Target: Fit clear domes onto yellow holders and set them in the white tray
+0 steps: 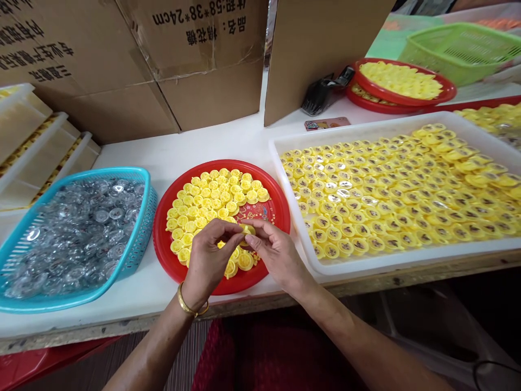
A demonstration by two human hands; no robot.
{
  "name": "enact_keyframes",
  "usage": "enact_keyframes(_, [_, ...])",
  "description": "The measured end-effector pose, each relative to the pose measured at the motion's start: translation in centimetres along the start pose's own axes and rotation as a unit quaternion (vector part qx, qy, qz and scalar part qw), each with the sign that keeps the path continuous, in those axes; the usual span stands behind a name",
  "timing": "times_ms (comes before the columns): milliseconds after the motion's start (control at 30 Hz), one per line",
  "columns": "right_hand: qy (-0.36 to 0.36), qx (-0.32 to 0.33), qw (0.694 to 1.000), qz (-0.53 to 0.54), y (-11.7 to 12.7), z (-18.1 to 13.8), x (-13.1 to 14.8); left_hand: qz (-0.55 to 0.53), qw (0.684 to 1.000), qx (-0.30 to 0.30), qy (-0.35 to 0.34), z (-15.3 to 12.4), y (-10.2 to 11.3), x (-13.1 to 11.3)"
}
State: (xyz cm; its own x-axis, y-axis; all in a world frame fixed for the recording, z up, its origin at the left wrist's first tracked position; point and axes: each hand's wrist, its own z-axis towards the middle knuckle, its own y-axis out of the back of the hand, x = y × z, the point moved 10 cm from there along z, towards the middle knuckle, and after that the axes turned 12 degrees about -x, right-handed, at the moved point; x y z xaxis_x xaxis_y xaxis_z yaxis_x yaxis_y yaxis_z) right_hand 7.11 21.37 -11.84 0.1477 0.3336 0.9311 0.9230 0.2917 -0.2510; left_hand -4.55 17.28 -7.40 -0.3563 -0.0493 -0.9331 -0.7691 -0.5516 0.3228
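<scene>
My left hand (214,252) and my right hand (274,250) meet over a round red tray (163,206). Between their fingertips is a small round yellow plastic piece (247,230), partly hidden by the fingers. Both hands are closed in a pinch on it. Beneath them, many similar yellow pieces (203,203) lie close together on the tray, leaving some of its printed red bottom bare at the right. To the right, a white tray (293,239) holds rows of yellow pieces with dark printed round faces. At the left, a blue basket (148,203) is heaped with clear round plastic parts (101,216).
Cardboard boxes (211,98) stand along the back. Stacked white bins (61,133) are at the far left. Behind the white tray lie a phone (328,124), a black object (323,93), red plates of yellow pieces (450,92) and a green basket (427,51). The table's front edge (118,326) runs below.
</scene>
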Motion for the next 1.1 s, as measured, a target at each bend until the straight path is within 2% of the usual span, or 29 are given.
enact_keyframes(100, [-0.006,-0.014,1.0,0.013,0.2,0.0,-0.1,-0.054,0.996,-0.005,0.065,-0.2,-0.4,1.3])
enact_keyframes(233, [-0.009,-0.038,0.998,0.039,0.6,0.0,-0.2,-0.032,0.998,-0.008,0.051,-0.2,-0.7,1.2])
enact_keyframes(300, [-0.012,-0.057,0.997,0.041,1.0,0.1,-0.3,-0.023,0.998,0.012,0.059,-0.3,-1.1,1.4])
enact_keyframes(433, [-0.014,-0.072,0.996,0.041,1.0,0.2,-0.1,-0.107,0.985,0.064,0.119,-1.0,-2.5,2.0])
enact_keyframes(600, [-0.024,-0.076,0.995,0.062,0.8,0.4,-0.6,-0.157,0.977,0.039,0.138,-1.2,-2.7,2.2])
enact_keyframes(700, [-0.023,-0.079,0.995,0.061,0.9,0.3,-1.0,-0.148,0.973,0.044,0.17,-1.2,-2.6,2.4])
enact_keyframes(833, [-0.006,-0.037,0.998,0.048,0.3,0.0,-1.1,-0.095,0.971,0.061,0.209,-0.9,-2.0,2.7])
enact_keyframes(1033, [0.029,-0.023,0.999,0.04,0.0,0.0,0.3,-0.024,0.978,0.054,0.2,-0.3,-1.1,3.4])
enact_keyframes(1100, [0.026,-0.004,1.0,-0.005,-0.2,0.2,0.3,-0.007,0.982,0.05,0.181,-0.2,-1.0,3.3])
